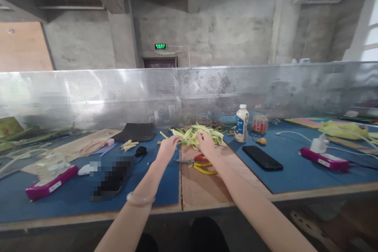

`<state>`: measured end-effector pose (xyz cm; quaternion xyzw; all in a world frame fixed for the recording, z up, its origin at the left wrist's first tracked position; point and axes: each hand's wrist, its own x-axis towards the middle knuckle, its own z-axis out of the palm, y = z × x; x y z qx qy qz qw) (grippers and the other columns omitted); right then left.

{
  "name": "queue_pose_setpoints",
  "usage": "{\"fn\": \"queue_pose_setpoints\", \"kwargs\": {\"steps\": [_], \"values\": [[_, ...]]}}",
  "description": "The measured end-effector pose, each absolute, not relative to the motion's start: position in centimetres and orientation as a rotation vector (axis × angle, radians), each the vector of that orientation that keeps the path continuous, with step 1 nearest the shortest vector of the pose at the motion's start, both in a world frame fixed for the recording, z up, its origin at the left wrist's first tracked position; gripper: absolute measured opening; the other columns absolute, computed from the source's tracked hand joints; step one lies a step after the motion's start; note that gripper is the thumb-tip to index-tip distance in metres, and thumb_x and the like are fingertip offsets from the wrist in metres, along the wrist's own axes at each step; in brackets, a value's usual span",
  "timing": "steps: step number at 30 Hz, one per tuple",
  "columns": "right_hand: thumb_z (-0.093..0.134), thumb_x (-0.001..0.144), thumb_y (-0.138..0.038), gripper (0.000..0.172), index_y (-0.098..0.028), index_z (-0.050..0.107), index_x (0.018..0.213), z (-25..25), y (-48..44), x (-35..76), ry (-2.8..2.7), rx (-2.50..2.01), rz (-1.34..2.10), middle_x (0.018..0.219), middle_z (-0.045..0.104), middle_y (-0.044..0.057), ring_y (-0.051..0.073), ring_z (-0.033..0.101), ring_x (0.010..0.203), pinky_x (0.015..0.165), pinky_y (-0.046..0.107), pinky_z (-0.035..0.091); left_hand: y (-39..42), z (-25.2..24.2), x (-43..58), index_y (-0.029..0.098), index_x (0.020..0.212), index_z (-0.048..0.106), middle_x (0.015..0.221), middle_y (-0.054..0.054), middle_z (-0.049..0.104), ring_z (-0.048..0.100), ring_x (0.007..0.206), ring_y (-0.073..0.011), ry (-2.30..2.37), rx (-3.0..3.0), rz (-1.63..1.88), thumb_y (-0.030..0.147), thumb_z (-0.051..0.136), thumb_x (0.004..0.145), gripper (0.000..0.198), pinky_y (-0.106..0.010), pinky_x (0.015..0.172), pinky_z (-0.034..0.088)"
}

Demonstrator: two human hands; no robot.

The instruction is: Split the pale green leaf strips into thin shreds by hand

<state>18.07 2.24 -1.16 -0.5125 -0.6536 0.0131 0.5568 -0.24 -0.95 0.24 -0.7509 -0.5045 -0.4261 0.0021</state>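
Note:
Both my arms reach forward over the workbench to a pile of pale green leaf strips (pixel 193 134). My left hand (pixel 167 147) rests at the pile's left edge, its fingers curled around the ends of some strips. My right hand (pixel 206 144) lies on the middle of the pile, fingers bent down into the strips. Just in front of my right hand lie scissors with red and yellow handles (pixel 198 162) on a bare wooden board (pixel 203 189). A pale bangle (pixel 140 199) sits on my left wrist.
A white bottle (pixel 241 123) and a small jar (pixel 260 123) stand right of the pile. A black phone (pixel 262 157) and pink-and-white devices (pixel 323 159) (pixel 49 185) lie on the blue mats. A perforated metal screen (pixel 189 90) backs the bench. More green leaves (pixel 26 138) lie at far left.

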Motion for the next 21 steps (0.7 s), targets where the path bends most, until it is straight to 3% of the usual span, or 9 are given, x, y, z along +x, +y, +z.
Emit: {"fn": "queue_pose_setpoints", "kwargs": {"steps": [4,8,10,21], "values": [[0.036,0.082,-0.043,0.037,-0.018,0.058,0.065,-1.1,2.5,19.4,-1.631,-1.197,0.023,0.059,0.057,0.002,0.015,0.047,0.055,0.053,0.024,0.029,-0.2,-0.1,-0.5,0.019,0.109,0.057,0.087,-0.005,0.068,0.062,0.061,-0.0141,-1.597,-2.410,-1.113,0.028,0.035,0.085,0.034,-0.023,0.071,0.044],[0.038,0.081,-0.044,0.040,-0.018,0.063,0.065,-1.1,2.7,20.4,-1.691,-1.191,0.003,0.060,0.060,0.003,0.015,0.048,0.056,0.053,0.024,0.030,0.5,-0.5,-0.6,0.019,0.121,0.047,0.117,-0.006,0.057,0.056,0.101,-0.0178,-1.440,-2.498,-0.990,0.020,0.035,0.084,0.039,-0.024,0.086,0.039],[0.039,0.080,-0.046,0.042,-0.017,0.063,0.060,-1.2,2.8,20.6,-1.712,-1.211,-0.017,0.057,0.059,0.003,0.015,0.047,0.054,0.052,0.024,0.028,0.6,-0.8,-0.7,0.018,0.125,0.042,0.123,-0.006,0.052,0.050,0.110,-0.0179,-1.383,-2.538,-0.953,0.017,0.034,0.083,0.043,-0.025,0.091,0.036],[0.044,0.074,-0.047,0.040,-0.016,0.064,0.061,-0.8,2.7,19.8,-1.610,-1.113,0.204,0.054,0.058,0.003,0.017,0.049,0.056,0.054,0.025,0.034,0.1,-0.9,-0.8,0.013,0.134,0.026,0.123,-0.012,0.051,0.050,0.110,-0.0178,-1.553,-2.532,-0.987,0.005,0.032,0.076,0.059,-0.028,0.092,0.037]]}}
